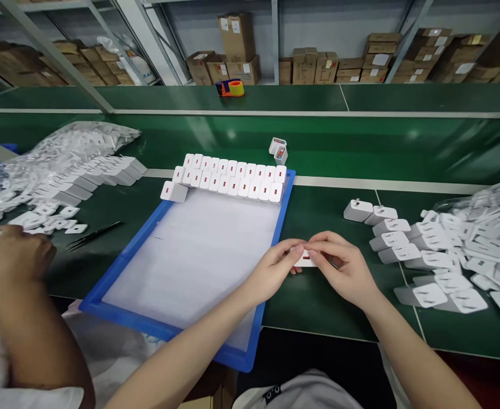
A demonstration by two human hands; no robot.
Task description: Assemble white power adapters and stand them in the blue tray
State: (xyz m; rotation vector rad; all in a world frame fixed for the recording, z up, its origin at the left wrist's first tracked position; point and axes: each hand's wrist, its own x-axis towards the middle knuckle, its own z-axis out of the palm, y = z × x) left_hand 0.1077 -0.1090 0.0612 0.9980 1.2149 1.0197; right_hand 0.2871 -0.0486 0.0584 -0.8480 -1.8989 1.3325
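Between both hands, over the green bench right of the tray, I hold a white charger housing [305,260] with a dark slot facing me. My left hand [278,264] grips its left end between thumb and fingers. On its right end, the thumb and fingers of my right hand [339,264] press in, with the fingertips of both hands meeting over the top. Part of the housing is hidden behind the fingers. Rows of white charger housings [237,177] with slots stand at the far end of the blue-rimmed tray [271,284].
White plug blocks [395,238] and a pile of white face plates [488,244] lie at right. Tweezers [94,236] rest left of the tray. A co-worker's hand [13,258] is over loose white parts at far left. Two open housings [279,150] stand behind the tray.
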